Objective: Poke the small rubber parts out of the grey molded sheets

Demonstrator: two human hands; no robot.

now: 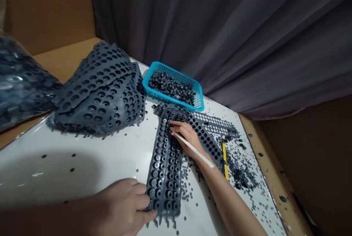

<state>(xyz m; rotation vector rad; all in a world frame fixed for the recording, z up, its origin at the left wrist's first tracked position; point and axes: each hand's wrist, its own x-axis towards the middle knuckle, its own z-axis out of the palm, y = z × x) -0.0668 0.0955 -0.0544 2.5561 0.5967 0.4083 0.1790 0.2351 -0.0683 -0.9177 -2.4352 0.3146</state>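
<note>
A dark grey rubber sheet (161, 166) with rows of round ring-shaped parts lies lengthwise on the white table. My left hand (132, 203) pinches its near left edge between thumb and fingers. Over the far half of the sheet, my right hand (187, 136) is closed on a thin white stick (196, 151), which slants back along the wrist. The stick's working tip is hidden by the fingers, close to the sheet's far end. Beneath and beyond the right hand lies another perforated rubber sheet (207, 142).
A blue basket (173, 99) full of small black rubber parts stands at the back. Folded perforated sheets (101, 89) are piled on the left, beside a clear plastic bag (22, 82) of dark parts. A yellow cutter-like tool (225, 160) and scattered black bits (244, 173) lie on the right.
</note>
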